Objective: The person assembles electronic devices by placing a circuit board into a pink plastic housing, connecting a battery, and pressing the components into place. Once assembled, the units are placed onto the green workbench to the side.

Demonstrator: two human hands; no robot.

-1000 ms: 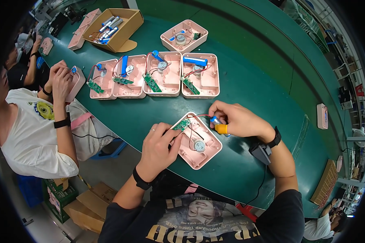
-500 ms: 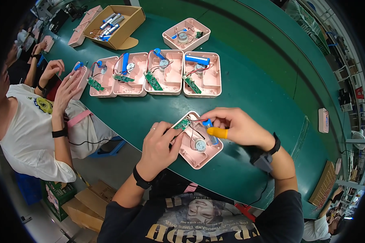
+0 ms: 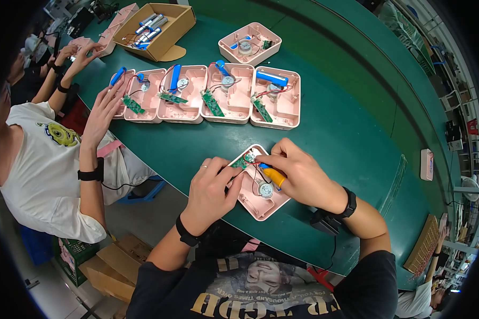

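The right hand (image 3: 302,175) is now lying further over the open pink plastic casing (image 3: 258,183), its yellow-handled tool (image 3: 274,176) tucked lower under the fingers than before. At the left, the co-worker's hand (image 3: 102,109) is reaching onto the leftmost pink plastic tray (image 3: 138,95)

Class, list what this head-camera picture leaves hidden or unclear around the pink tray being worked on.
- Tip of the yellow-handled tool, head view: covered by the right hand.
- Left edge of the pink plastic tray: under the left hand.
- Small green circuit board: parts too small to read.
- Black box at the table edge: partly behind the right wrist.
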